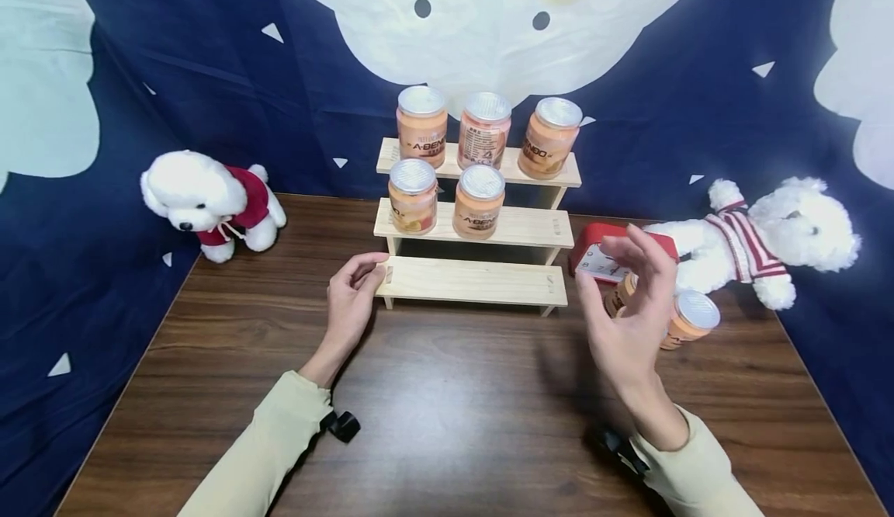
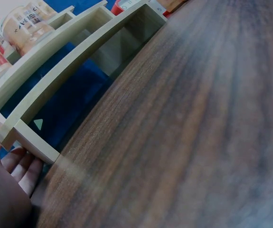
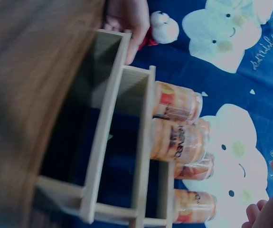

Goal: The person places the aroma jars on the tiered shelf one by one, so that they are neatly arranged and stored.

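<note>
Wooden stepped shelf [image 1: 475, 226] stands at far centre of table [image 1: 447, 408], five jars on its upper two steps, lowest step bare. Left hand [image 1: 352, 296] rests against its near left corner, fingers loosely curled, gripping nothing. Right hand [image 1: 632, 307] hovers open, partly hiding jars [image 1: 691, 319] lying right, count unclear. Red box [image 1: 601, 257] behind is partly covered.
</note>
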Demonstrator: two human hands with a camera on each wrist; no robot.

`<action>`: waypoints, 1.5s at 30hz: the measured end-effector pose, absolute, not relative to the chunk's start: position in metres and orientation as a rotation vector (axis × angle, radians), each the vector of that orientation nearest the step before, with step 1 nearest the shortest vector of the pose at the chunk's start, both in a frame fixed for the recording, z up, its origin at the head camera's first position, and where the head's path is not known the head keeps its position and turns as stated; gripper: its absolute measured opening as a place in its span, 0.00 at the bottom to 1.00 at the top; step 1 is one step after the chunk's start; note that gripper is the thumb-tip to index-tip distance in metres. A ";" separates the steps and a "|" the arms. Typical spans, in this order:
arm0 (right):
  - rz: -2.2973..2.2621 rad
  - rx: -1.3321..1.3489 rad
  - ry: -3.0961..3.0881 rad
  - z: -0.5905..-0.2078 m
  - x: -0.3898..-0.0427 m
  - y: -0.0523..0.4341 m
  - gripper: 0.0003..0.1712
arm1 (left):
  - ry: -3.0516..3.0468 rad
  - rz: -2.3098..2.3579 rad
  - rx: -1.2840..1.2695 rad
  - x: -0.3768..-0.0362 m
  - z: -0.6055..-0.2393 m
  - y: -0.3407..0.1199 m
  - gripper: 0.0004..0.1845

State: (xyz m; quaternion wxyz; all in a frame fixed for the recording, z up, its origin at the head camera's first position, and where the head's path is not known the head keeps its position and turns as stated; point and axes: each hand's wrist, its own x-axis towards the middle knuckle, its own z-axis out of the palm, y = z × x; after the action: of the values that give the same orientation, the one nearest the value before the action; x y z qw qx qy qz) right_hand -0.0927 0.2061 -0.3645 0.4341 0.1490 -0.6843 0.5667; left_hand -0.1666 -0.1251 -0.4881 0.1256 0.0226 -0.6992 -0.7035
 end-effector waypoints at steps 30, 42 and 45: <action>1.351 0.155 -1.697 -0.405 -0.051 0.280 0.33 | -2.030 -2.055 0.062 -0.167 -0.490 -0.126 0.11; 1.154 -0.030 -1.800 -0.418 -0.051 0.313 0.27 | -2.023 -2.053 0.059 -0.167 -0.489 -0.125 0.11; 1.108 -0.074 -1.837 -0.419 -0.052 0.321 0.25 | -2.022 -2.052 0.053 -0.167 -0.490 -0.125 0.11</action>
State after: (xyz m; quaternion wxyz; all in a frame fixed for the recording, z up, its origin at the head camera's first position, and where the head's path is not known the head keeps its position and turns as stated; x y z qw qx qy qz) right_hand -0.0522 0.3209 -0.4191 0.4775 -0.0301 -0.7519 0.4535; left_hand -0.1671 -0.1247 -0.4898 0.1298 0.0184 -0.6958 -0.7062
